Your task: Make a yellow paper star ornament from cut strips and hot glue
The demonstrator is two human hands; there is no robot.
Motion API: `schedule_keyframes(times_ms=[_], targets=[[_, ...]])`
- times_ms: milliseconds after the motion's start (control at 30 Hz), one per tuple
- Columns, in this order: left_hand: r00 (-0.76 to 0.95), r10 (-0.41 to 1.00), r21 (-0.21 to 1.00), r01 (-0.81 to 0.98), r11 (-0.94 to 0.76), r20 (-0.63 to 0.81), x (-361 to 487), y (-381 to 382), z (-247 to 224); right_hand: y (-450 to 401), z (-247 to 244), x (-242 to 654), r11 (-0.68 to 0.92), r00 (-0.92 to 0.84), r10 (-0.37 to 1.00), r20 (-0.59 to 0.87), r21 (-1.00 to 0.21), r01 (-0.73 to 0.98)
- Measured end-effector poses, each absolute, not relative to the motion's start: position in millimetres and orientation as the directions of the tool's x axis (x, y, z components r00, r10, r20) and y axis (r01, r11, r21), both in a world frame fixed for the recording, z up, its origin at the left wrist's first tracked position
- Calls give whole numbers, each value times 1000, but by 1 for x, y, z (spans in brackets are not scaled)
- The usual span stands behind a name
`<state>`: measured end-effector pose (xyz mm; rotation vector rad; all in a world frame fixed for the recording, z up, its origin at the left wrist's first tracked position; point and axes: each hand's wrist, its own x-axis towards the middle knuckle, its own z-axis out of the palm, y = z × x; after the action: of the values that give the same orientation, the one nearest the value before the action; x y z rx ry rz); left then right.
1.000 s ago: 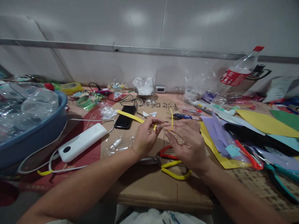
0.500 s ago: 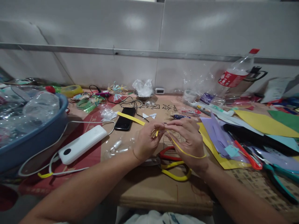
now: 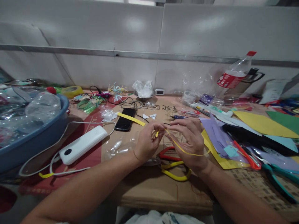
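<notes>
Between left hand (image 3: 149, 141) and right hand (image 3: 190, 140), yellow strip (image 3: 178, 145)

Pale clothing (image 3: 151, 217) with dark bluish markings (image 3: 171, 215) below

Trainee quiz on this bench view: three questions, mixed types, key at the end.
1. Multiple choice: what lies across the black rectangular phone?
a) a green paper sheet
b) a flat yellow strip
c) teal-handled pliers

2. True or false: the bare left hand and bare right hand meet at a thin, curved yellow strip.

3. Fill in: the loop-handled scissors near the right hand have one red loop and one ____ loop.

Key: 1 b; 2 true; 3 yellow
</notes>
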<state>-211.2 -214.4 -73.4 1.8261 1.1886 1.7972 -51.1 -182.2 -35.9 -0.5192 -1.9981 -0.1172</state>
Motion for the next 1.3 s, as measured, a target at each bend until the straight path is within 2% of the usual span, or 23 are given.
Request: schedule_keyframes(times_ms=[133,300,467,633,733,833,900,967,1067,1167,1300], targets=[[-141,735,728,348,-591,664,-211,-216,-72,-182,-37,-49,927,-414,259,873,-105,359],[-89,748,707,417,-572,658,-212,-215,-69,-181,-39,-46,918,-447,247,860,-61,391],[-101,747,703,439,-559,657,-211,-214,-65,-179,-39,-47,895,-396,323,860,-141,423],[-88,780,743,387,-546,619,-209,-216,-62,-178,-36,-48,878,-380,412,828,-249,409],[-108,837,821,300,-487,536,-208,-214,-63,-176,-37,-49,838,-374,518,769,-370,401],[-160,930,943,57,-327,332,-209,-207,-66,-170,-41,-49,759,-382,638,669,-462,458],[-195,959,966,-122,-230,203,-212,-201,-67,-167,-45,-47,711,-408,698,588,-502,493],[-243,961,955,-226,-192,135,-218,-194,-68,-169,-48,-42,695,-509,718,474,-518,498],[-292,955,948,-283,-145,59,-229,-188,-65,-180,-53,-27,710,-660,685,308,-486,510],[-318,948,959,-277,-68,-25,-236,-187,-59,-195,-61,-9,766,-717,634,288,-357,534],[-347,936,964,-262,-45,-51,-241,-186,-53,-212,-78,-2,857,-804,515,296,-167,488]])
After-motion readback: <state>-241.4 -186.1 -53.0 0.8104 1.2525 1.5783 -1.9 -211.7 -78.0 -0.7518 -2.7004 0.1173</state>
